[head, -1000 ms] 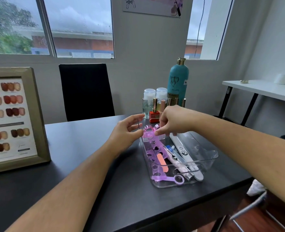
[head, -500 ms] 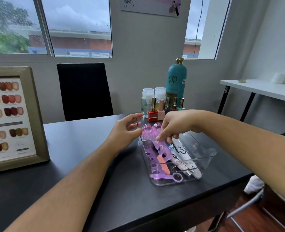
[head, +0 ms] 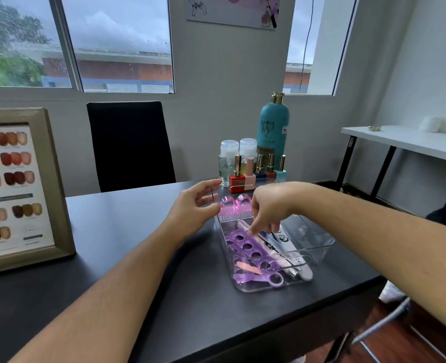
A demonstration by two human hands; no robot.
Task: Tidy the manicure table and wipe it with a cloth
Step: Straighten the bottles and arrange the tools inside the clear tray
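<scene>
R hand in clear tray; L hand at rim.

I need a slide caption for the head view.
Right hand reaches into clear tray of nail tools; left hand steadies its rim.

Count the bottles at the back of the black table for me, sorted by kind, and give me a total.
Tall teal bottle: 1
Clear pump bottles with white caps: 2
Small nail polish bottles with gold caps: 5
Total: 8
</scene>
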